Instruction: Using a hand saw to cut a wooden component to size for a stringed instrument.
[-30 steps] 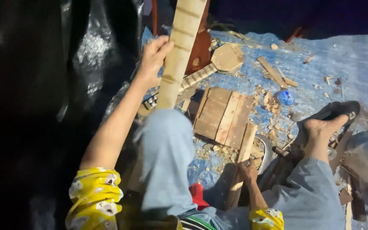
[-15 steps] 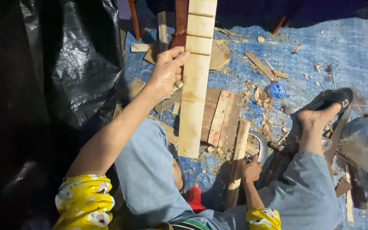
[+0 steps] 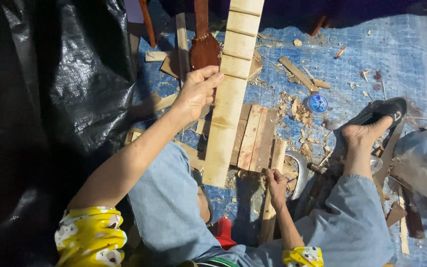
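Left hand [image 3: 197, 93] clenched on notched wooden plank [image 3: 229, 94], held upright over slatted block [image 3: 253, 136] (top end cut off by the frame). Right hand [image 3: 276, 181] closed around a wooden stick [image 3: 271, 198], lower end hidden behind the knee. Curved blade [image 3: 300, 170] alongside, partly hidden.

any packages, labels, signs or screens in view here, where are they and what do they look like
Small round tin or lid: on the blue tarp among wood chips, right of the notched wooden board; blue with a pale printed top.
Black plastic sheet: along the left side, glossy and crinkled, unmarked.
Grey plastic bag: at the right edge, crumpled, no label visible.
No signs or screens.
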